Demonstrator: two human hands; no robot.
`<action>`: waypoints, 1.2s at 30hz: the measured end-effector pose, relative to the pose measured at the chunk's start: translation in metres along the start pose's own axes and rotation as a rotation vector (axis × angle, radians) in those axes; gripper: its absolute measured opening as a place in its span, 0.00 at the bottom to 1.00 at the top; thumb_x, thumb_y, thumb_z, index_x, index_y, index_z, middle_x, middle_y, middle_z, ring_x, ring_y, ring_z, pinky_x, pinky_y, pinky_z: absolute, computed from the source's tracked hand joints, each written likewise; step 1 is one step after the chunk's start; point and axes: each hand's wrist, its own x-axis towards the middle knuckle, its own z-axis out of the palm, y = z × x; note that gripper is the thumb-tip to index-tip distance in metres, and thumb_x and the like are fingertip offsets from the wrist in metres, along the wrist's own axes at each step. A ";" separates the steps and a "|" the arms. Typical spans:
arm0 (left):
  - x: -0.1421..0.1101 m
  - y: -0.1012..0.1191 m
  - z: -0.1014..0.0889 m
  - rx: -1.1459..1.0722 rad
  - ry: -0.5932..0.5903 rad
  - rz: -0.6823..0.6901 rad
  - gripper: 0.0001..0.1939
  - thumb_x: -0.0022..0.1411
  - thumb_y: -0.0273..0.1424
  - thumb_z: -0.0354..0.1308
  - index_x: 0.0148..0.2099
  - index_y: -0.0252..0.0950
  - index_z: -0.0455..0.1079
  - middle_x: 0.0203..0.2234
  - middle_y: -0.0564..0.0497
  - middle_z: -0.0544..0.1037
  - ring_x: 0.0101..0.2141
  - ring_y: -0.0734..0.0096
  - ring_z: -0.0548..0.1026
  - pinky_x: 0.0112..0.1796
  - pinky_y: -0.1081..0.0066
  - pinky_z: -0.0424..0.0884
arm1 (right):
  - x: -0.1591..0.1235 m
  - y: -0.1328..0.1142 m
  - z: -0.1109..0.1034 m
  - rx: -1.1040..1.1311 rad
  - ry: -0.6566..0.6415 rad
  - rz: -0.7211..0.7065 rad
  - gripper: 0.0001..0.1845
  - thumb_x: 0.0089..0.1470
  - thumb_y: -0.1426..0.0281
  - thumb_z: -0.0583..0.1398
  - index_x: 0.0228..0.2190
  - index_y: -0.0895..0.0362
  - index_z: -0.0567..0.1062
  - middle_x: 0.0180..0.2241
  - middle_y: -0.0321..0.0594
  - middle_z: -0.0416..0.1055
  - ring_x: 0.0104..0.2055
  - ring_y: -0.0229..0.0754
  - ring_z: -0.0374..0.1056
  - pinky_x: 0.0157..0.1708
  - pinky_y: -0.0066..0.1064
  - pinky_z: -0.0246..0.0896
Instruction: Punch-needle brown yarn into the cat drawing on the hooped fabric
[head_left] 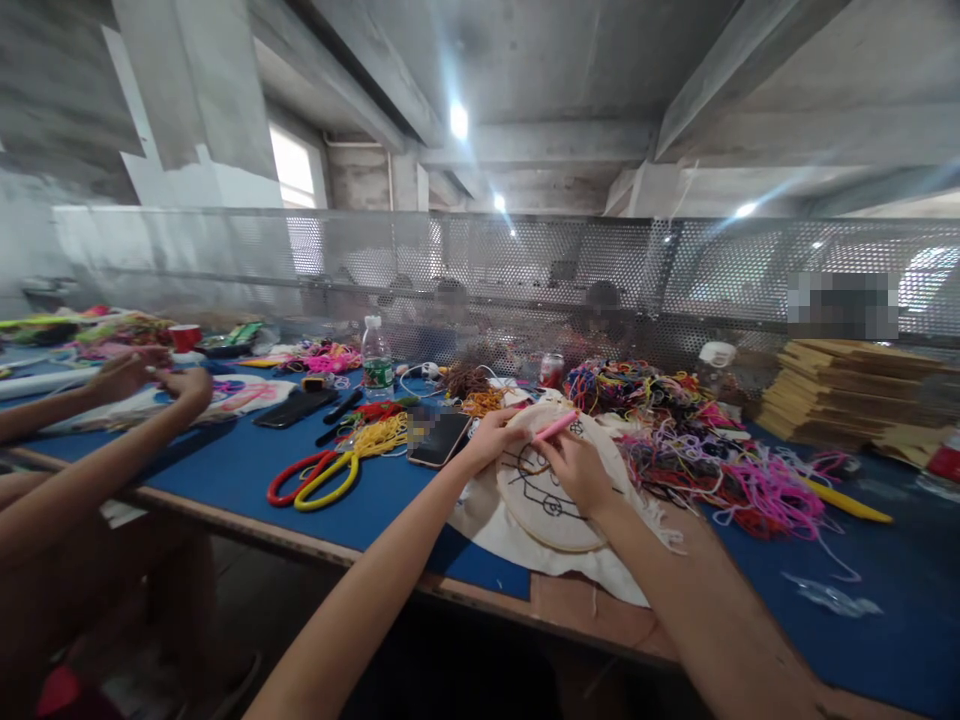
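The person's two forearms [367, 590] come nearest, both cut off by the bottom edge. At far left, a co-worker's arms [112, 480] enter from outside the view; the hands [184, 385] are held close together above a white cloth with pink marks [251, 393], and anything between those fingers is too blurred to tell. A black phone [296, 407] lies next on the blue table [232, 470]. Then come scissors [326, 482] with one red and one yellow handle, their blades hidden by yellow yarn [382, 434]. Behind stands a clear bottle [377, 362]. A second phone [442, 440], partly pixelated, lies just beside the left wrist.

The embroidery hoop [559, 540] sits tilted near the table's front edge, its pale fabric drawn with black lines, partly covered by the hands. The left hand [501, 440] is at its upper left; its fingertips are hard to make out, so I cannot tell what they grip. The right hand [581, 470] pinches a pink pen-shaped tool [557, 427], its lower tip lost among the fingers. Rightward, tangled yarn [772, 490] partly covers a yellow tool [855, 502]. Beyond, a brown stack [825, 395] reaches up to a pixelated patch.
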 end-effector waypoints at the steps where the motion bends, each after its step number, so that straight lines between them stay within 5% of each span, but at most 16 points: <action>1: 0.000 0.001 0.000 -0.001 0.001 -0.006 0.18 0.47 0.27 0.55 0.42 0.30 0.74 0.37 0.49 0.77 0.40 0.64 0.71 0.47 0.67 0.62 | 0.000 0.000 -0.001 -0.002 -0.003 0.011 0.13 0.57 0.64 0.51 0.35 0.57 0.72 0.31 0.44 0.75 0.35 0.45 0.71 0.36 0.32 0.63; 36: 0.001 -0.003 0.000 -0.042 -0.014 0.013 0.20 0.48 0.27 0.56 0.45 0.30 0.73 0.41 0.47 0.76 0.43 0.61 0.70 0.49 0.65 0.60 | 0.000 0.000 -0.004 0.091 -0.026 0.072 0.15 0.57 0.63 0.48 0.40 0.57 0.68 0.37 0.45 0.74 0.39 0.45 0.70 0.38 0.34 0.62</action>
